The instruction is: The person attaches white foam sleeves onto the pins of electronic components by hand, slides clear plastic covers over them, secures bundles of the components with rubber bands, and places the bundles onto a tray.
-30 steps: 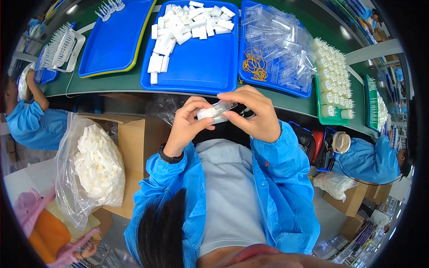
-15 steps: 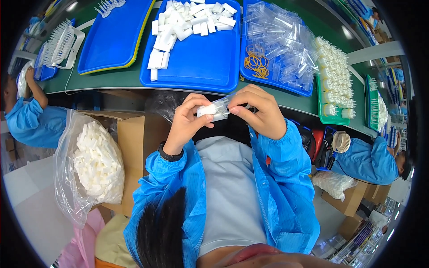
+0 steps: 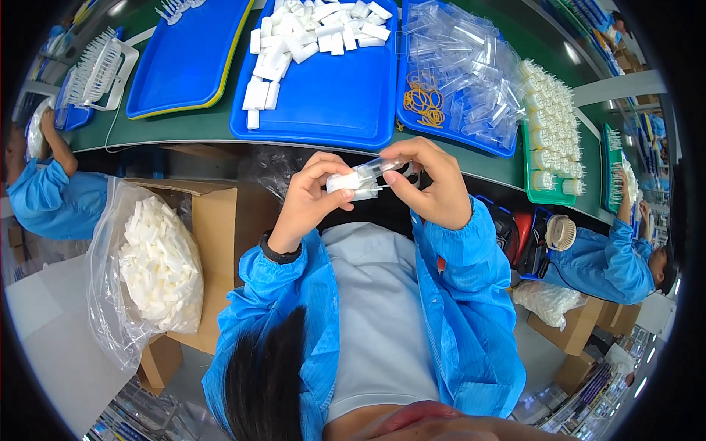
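Note:
My left hand [image 3: 307, 197] pinches a small white block [image 3: 346, 181] at chest height, just below the green bench edge. My right hand [image 3: 434, 184] holds a clear plastic sleeve [image 3: 382, 168] whose open end meets the white block. Both hands are close together and touching the same two pieces. Ahead on the bench, a blue tray [image 3: 346, 110] holds several more white blocks [image 3: 294, 37]. To its right another blue tray [image 3: 441, 128] carries a heap of clear sleeves [image 3: 471, 59] and yellow rubber bands [image 3: 423, 99].
A bare blue tray [image 3: 187, 62] lies at the left. A green tray [image 3: 540, 195] of finished white pieces stands at the right. A clear bag of white blocks [image 3: 158, 268] sits in a cardboard box [image 3: 220, 235] beside my left knee. Co-workers in blue coats sit at far left [image 3: 44, 198] and right [image 3: 607, 264].
The hands have stayed at the same spot in front of my chest, still working the white block and the clear sleeve together. The view has tilted slightly; the orange and pink things at lower left left the picture.

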Demonstrator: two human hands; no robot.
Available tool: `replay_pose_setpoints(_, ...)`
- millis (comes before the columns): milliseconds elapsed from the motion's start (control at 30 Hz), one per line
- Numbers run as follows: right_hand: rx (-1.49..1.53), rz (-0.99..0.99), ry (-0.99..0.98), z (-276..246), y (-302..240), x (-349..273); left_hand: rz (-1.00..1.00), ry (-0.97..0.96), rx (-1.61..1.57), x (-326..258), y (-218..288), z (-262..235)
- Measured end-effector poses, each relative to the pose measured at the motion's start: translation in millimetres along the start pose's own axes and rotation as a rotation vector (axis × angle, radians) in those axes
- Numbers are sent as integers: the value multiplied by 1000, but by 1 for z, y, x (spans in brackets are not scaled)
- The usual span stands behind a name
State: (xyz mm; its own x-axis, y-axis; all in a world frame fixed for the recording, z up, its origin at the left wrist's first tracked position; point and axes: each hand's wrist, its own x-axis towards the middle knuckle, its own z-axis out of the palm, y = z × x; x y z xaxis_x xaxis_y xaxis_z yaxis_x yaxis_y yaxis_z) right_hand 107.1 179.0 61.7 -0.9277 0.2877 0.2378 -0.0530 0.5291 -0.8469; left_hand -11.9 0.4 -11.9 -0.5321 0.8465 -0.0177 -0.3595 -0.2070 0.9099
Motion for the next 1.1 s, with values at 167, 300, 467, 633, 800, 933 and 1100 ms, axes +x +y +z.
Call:
replay_pose_setpoints(167,6,48,-66,-6,-4,-1,-1,-1,-1,0,0,0)
replay_pose_setpoints(300,-2,8,-68,-5,1,-3,-5,-3,-18,0,0,1)
replay_pose_setpoints(467,33,-31,-47,-6,6,-2,1,-10,18,0,0,-1)
replay_pose_setpoints(633,147,9,-58,-4,12,-6,39,3,43,0,-6,-3)
replay_pose_setpoints(800,236,-11,-4,4,23,-16,43,25,-9,1,-5,4)
replay_pose_setpoints(933,438,58,74,14,26,-24,88,67,79,1,-2,13)
replay_pose_setpoints(1100,474,62,102,20,31,-27,85,126,217,0,-1,16)
